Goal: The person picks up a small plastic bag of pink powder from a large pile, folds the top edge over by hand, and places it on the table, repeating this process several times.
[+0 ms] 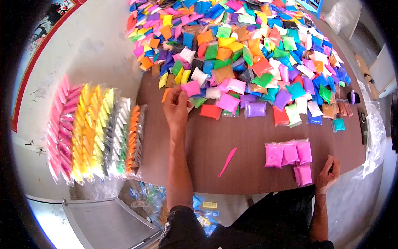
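My left hand [176,106] reaches to the near edge of the heap, its fingers closed on the corner of a pink clay packet [190,88]. My right hand [328,173] rests at the front right edge of the table, fingers curled, with nothing visible in them. Just left of it are several pink clay packets [289,153] in clear bags, most in a row and one below. A pink plastic knife [227,162] lies between my two arms.
A big heap of coloured packets [232,45] covers the far part of the brown table [248,176]. Long strips of packets [89,133] stand at the left against the wall. A dark object [363,126] and crumpled clear plastic [375,128] are at the right edge.
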`<state>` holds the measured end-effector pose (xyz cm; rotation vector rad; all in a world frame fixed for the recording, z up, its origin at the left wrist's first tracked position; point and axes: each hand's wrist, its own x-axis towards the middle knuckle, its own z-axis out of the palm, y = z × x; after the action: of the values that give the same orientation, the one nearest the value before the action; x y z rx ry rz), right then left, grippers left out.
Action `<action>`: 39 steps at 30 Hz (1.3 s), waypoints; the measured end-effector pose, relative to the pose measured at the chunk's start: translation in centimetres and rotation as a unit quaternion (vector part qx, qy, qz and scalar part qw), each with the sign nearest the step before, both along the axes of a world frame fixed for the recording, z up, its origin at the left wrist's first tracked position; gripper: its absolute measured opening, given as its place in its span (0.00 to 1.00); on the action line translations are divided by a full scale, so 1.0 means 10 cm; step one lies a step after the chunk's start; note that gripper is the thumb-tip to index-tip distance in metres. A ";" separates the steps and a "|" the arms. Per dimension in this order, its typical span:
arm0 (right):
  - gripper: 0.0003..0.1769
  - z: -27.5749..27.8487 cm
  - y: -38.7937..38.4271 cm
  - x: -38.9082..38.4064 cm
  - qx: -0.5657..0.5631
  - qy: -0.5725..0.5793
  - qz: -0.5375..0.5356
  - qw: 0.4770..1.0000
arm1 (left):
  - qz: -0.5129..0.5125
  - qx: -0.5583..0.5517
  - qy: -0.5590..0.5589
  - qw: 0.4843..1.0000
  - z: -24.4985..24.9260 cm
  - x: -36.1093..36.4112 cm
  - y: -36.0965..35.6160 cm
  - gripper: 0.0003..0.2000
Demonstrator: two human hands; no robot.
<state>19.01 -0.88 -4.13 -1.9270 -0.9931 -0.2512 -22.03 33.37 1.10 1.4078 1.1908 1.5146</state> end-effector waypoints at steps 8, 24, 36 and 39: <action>0.09 -0.03 -0.04 0.00 -0.006 0.022 -0.016 1.000 | 0.032 0.068 0.074 0.994 0.08 0.18 -0.12 0.15; 0.07 -0.06 -0.03 -0.03 0.021 0.069 -0.048 0.996 | 0.125 0.211 0.272 0.930 -0.18 0.07 0.05 0.14; 0.06 0.11 0.02 -0.07 -0.007 0.009 -0.059 0.998 | -0.070 0.050 0.130 0.988 0.09 0.22 -0.20 0.12; 0.06 0.10 0.05 -0.07 0.022 0.011 -0.041 0.999 | -0.120 0.025 0.094 0.988 0.12 0.25 -0.27 0.07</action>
<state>18.34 -0.42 -3.09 -1.9288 -0.8876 -0.2965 -19.49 30.67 2.30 1.6928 1.0543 1.2748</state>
